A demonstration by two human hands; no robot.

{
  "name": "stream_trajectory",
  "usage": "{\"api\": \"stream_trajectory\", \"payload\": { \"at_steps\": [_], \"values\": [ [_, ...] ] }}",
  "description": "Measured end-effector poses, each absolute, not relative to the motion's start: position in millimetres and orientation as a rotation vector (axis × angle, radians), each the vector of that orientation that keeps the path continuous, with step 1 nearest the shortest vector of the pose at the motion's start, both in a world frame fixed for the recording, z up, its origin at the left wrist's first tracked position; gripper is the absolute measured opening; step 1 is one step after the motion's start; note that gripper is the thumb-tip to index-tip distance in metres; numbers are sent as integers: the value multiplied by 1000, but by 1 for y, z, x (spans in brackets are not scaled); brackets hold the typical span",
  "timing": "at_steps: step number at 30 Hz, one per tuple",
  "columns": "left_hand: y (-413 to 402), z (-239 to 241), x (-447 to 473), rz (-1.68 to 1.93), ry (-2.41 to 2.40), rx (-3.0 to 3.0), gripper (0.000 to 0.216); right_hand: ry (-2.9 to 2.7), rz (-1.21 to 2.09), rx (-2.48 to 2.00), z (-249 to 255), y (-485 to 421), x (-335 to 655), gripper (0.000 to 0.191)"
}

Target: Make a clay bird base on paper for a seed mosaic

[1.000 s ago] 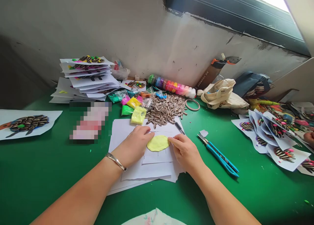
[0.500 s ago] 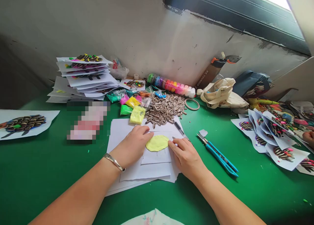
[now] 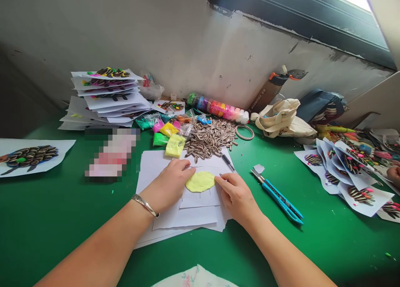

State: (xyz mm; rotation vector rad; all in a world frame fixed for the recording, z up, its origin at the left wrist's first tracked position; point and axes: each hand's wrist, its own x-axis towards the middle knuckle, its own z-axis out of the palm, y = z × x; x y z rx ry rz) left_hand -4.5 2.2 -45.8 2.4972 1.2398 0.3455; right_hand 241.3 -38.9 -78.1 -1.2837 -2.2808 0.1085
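Observation:
A flat oval of yellow modelling clay point(image 3: 200, 182) lies on a small sheet of white paper point(image 3: 200, 201), with short pencil-like lines drawn below it. My left hand point(image 3: 168, 182) rests on the paper at the oval's left side, its thumb by the clay's edge and its fingers apart. At the right edge, my right hand point(image 3: 239, 197) touches the clay with an outstretched index finger; its other fingers are curled and partly hidden. More white sheets point(image 3: 187, 222) lie underneath. A pen point(image 3: 228, 162) lies beyond my right hand.
Behind the paper are a heap of striped sunflower seeds point(image 3: 209, 139), bagged clay point(image 3: 175, 145) and a tape roll point(image 3: 245, 132). A blue utility knife point(image 3: 279, 198) lies right. Stacked seed pictures point(image 3: 109, 95) stand left, more pictures point(image 3: 343, 166) lie right, near another person's hand point(image 3: 393, 174).
My right index finger has shifted slightly up along the clay's right edge and straightened. My left hand and the clay look nearly the same.

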Motion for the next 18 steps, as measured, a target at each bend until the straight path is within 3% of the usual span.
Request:
{"api": "stream_trajectory", "payload": {
  "at_steps": [18],
  "values": [
    [3, -47, -4, 337, 1245, 2508, 43, -2351, 69, -1172, -71, -43, 242, 37]
  ]
}}
